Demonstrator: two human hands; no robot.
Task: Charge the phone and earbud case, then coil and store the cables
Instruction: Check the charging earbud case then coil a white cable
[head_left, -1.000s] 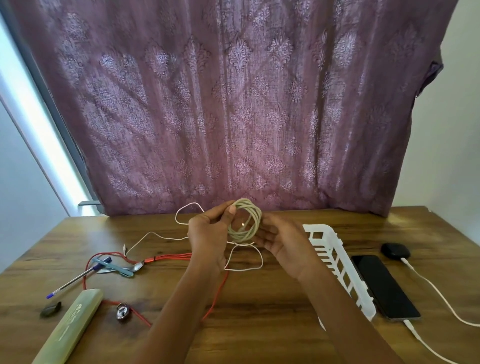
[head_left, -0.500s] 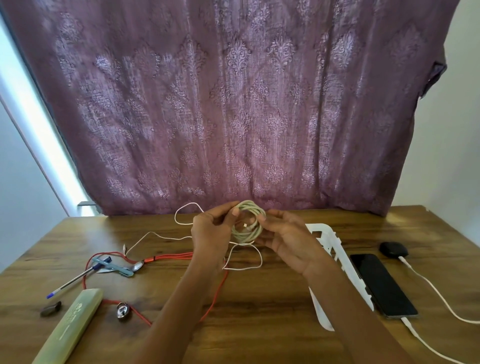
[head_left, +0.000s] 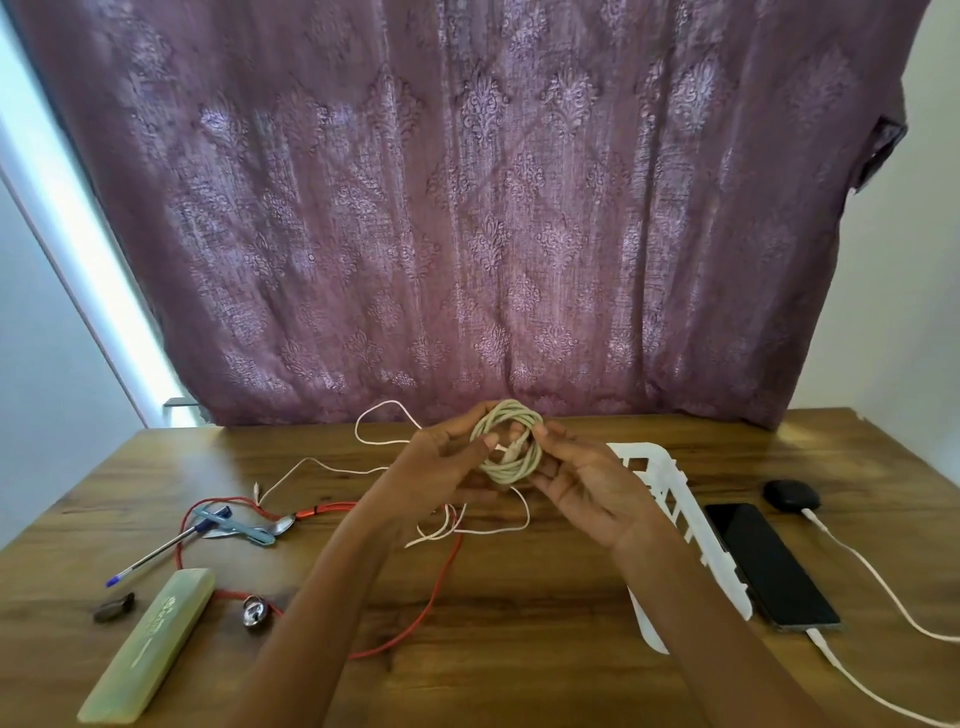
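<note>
Several turns of cream cable (head_left: 511, 465) are gathered into a tight coil, held up off the table (head_left: 519, 675) between both hands, near the far edge. The left hand (head_left: 436, 467) grips the coil's left side, thumb across the front and fingers curled behind. The right hand (head_left: 587, 483) pinches the right side, fingertips closed on the strands. A small plug end (head_left: 506, 447) lies across the coil's opening. In my judgement it is being tucked through to lock the loops, which would explain the two-sided hold.

A thin white lead (head_left: 374, 441) trails over the wood beside the hands. Whether it belongs to the coil I cannot tell. The red cable (head_left: 441, 571) lies loose under the left forearm, so coiling looks unfinished.

The white slatted tray (head_left: 675, 483) sits just right of the right hand, within easy reach, probably as the storage place. Beyond it lie the phone (head_left: 769, 561), face up, and the earbud case (head_left: 789, 494). Each has one of the white charging leads (head_left: 878, 582) running to it, so charging appears to be under way
</note>
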